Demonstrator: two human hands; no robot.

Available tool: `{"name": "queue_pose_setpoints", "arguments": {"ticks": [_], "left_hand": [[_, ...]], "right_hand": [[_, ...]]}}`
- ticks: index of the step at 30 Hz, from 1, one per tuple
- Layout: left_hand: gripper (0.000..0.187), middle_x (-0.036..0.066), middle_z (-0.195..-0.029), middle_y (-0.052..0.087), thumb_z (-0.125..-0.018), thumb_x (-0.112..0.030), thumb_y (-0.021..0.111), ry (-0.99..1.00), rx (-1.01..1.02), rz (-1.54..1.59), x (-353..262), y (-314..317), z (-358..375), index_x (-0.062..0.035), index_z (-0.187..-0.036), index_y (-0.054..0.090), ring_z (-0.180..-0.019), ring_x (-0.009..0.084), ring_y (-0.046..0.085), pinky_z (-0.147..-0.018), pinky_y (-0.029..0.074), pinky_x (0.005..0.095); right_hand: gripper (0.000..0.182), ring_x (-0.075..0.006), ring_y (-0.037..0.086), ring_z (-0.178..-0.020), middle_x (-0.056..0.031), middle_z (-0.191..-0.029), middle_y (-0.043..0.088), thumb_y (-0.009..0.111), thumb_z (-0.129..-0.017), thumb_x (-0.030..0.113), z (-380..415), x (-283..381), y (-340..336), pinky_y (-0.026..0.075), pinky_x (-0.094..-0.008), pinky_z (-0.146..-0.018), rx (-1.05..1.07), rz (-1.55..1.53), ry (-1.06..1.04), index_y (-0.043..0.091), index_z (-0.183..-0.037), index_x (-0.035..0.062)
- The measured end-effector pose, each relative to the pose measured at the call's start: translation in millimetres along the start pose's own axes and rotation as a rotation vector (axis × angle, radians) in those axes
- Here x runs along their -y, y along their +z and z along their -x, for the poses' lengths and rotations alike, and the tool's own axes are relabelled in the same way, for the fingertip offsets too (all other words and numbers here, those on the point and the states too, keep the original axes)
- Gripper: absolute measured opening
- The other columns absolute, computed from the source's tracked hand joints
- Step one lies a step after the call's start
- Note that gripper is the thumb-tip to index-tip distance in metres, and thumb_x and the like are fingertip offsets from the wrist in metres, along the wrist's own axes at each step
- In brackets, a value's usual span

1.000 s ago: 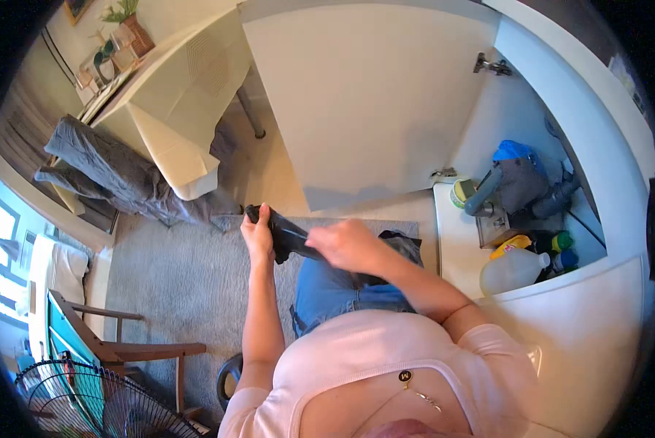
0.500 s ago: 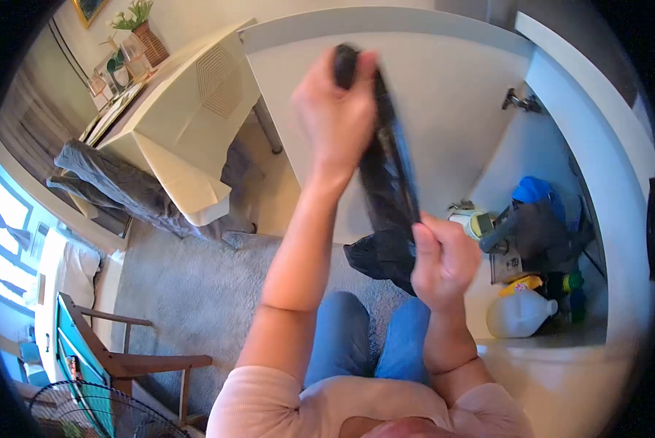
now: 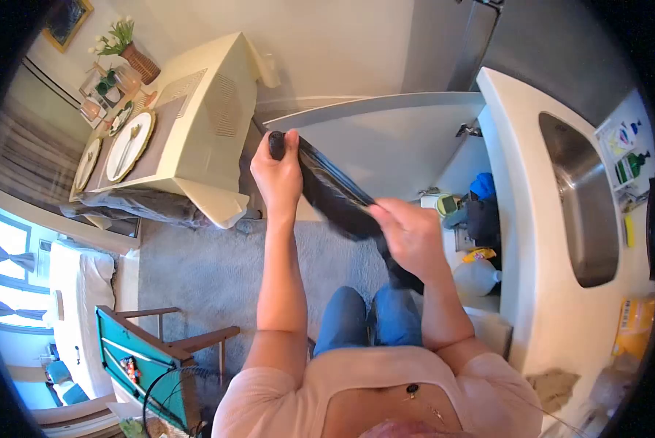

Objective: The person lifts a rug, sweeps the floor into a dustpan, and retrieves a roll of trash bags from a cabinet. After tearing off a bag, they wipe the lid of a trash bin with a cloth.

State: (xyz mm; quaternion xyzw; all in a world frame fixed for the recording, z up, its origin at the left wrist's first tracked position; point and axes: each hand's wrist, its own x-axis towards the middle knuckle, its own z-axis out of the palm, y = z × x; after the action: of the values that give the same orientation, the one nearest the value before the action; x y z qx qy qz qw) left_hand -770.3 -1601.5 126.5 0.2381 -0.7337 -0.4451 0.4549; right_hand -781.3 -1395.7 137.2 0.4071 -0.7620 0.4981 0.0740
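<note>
My left hand (image 3: 276, 175) is wrapped round a rolled-up roll of black trash bags (image 3: 276, 146), whose dark end pokes out above the fist. From it a strip of black plastic, a trash bag (image 3: 334, 191), stretches down to the right. My right hand (image 3: 413, 237) pinches this bag between thumb and fingers, and its loose end hangs below that hand over my knee. Both hands are in front of me, above the carpet, near the open white cabinet door (image 3: 386, 135).
On the right, the open cabinet holds a plastic jug (image 3: 475, 279) and several other items. Above it is a counter (image 3: 521, 292) with a steel sink (image 3: 579, 212). At left stand a set table (image 3: 196, 139) and a teal-backed chair (image 3: 141, 358).
My view has turned, bringing the sink into sight. My left hand has come down and leftward with the roll; the right has shifted left and slightly up. The bag stays stretched between them.
</note>
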Motion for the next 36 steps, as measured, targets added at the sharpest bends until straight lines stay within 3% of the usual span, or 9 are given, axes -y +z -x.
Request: {"name": "queue_pose_setpoints", "arguments": {"ticks": [9, 10, 11, 12, 13, 17, 21, 24, 36], "left_hand": [[0.033, 0.017, -0.075, 0.062, -0.075, -0.035, 0.059, -0.045, -0.006, -0.454, -60.5, -4.5, -93.5, -0.0033, -0.082, 0.063, -0.071, 0.0301, 0.060, -0.064, 0.044, 0.0391], [0.033, 0.017, -0.079, 0.062, -0.075, -0.032, 0.057, -0.240, -0.138, -0.788, -36.0, 6.2, -122.8, -0.0020, -0.086, 0.062, -0.075, 0.0307, 0.060, -0.068, 0.046, 0.0402], [0.036, 0.017, -0.082, 0.063, -0.074, -0.032, 0.057, -0.228, 0.042, -0.425, 6.5, -19.7, -144.4, -0.0004, -0.091, 0.061, -0.077, 0.0307, 0.061, -0.071, 0.047, 0.0389], [0.040, 0.018, -0.089, 0.062, -0.073, -0.033, 0.057, -0.239, 0.010, -0.837, 7.7, -25.3, -151.7, 0.0017, -0.093, 0.061, -0.083, 0.0321, 0.060, -0.073, 0.046, 0.0385], [0.037, 0.011, -0.079, 0.060, -0.071, -0.029, 0.062, -0.265, 0.234, 0.062, -10.7, -30.1, -148.3, 0.0017, -0.093, 0.059, -0.069, 0.0203, 0.057, -0.063, 0.046, 0.0334], [0.040, 0.020, -0.089, 0.061, -0.082, -0.031, 0.052, 0.104, 0.623, -0.402, -39.3, -7.1, -150.1, 0.0079, -0.093, 0.055, -0.075, 0.0276, 0.059, -0.067, 0.045, 0.0359], [0.042, 0.024, -0.088, 0.059, -0.078, -0.034, 0.057, 0.199, 0.857, -0.726, 82.7, 9.6, -162.0, 0.0064, -0.091, 0.056, -0.083, 0.0355, 0.058, -0.073, 0.044, 0.0402], [0.038, 0.024, -0.089, 0.058, -0.074, -0.033, 0.058, 0.359, 1.090, -0.909, 30.0, 17.4, -133.9, 0.0011, -0.091, 0.059, -0.088, 0.0419, 0.053, -0.076, 0.042, 0.0450], [0.047, 0.027, -0.078, 0.058, -0.069, -0.040, 0.061, 0.639, 1.779, -1.000, -77.0, 21.9, 4.4, 0.0066, -0.077, 0.062, -0.080, 0.0390, 0.058, -0.070, 0.044, 0.0449]], "right_hand": [[0.005, -0.0266, 0.056, -0.048, -0.0108, -0.056, 0.056, 0.054, -0.070, 0.012, -75.7, 119.7, -27.9, 0.043, -0.0378, -0.041, 0.019, 0.108, -0.236, 0.054, -0.073, 0.0073], [0.005, -0.0256, 0.055, -0.045, -0.0109, -0.051, 0.054, 0.054, -0.068, 0.011, -66.7, 141.5, -38.7, 0.042, -0.0371, -0.039, 0.260, 0.100, -0.441, 0.051, -0.066, 0.0075], [0.010, -0.0247, 0.053, -0.042, -0.0098, -0.046, 0.050, 0.054, -0.065, 0.012, -45.6, 185.1, -36.1, 0.041, -0.0361, -0.038, 0.248, 0.096, -0.525, 0.046, -0.059, 0.0089], [0.010, -0.0258, 0.054, -0.043, -0.0109, -0.047, 0.050, 0.053, -0.066, 0.013, -38.5, 203.1, -43.1, 0.041, -0.0372, -0.038, 0.257, 0.028, -0.469, 0.047, -0.061, 0.0083], [0.010, -0.0269, 0.054, -0.044, -0.0121, -0.048, 0.051, 0.053, -0.067, 0.014, -38.7, 210.1, -51.0, 0.041, -0.0383, -0.039, 0.239, -0.023, -0.405, 0.048, -0.063, 0.0077], [0.019, -0.0339, 0.056, -0.053, -0.0140, -0.057, 0.056, 0.048, -0.082, 0.024, -74.3, 149.0, -87.0, 0.043, -0.0429, -0.050, -0.014, -0.018, 0.105, 0.053, -0.074, 0.0070], [0.019, -0.0320, 0.056, -0.065, -0.0150, -0.071, 0.057, 0.048, -0.085, 0.023, -40.7, 118.0, -105.2, 0.043, -0.0388, -0.060, -0.194, -0.183, 0.284, 0.055, -0.084, 0.0058], [0.020, -0.0268, 0.056, -0.078, -0.0152, -0.084, 0.057, 0.048, -0.085, 0.021, 28.9, 138.6, -132.1, 0.043, -0.0354, -0.069, -0.182, -0.270, 0.590, 0.057, -0.092, 0.0043], [0.047, -0.0338, 0.055, -0.089, -0.0202, -0.104, 0.053, 0.055, -0.075, 0.017, 216.9, 245.9, -192.9, 0.044, -0.0389, -0.078, -0.884, 0.675, 1.232, 0.043, -0.120, 0.0101]]}}
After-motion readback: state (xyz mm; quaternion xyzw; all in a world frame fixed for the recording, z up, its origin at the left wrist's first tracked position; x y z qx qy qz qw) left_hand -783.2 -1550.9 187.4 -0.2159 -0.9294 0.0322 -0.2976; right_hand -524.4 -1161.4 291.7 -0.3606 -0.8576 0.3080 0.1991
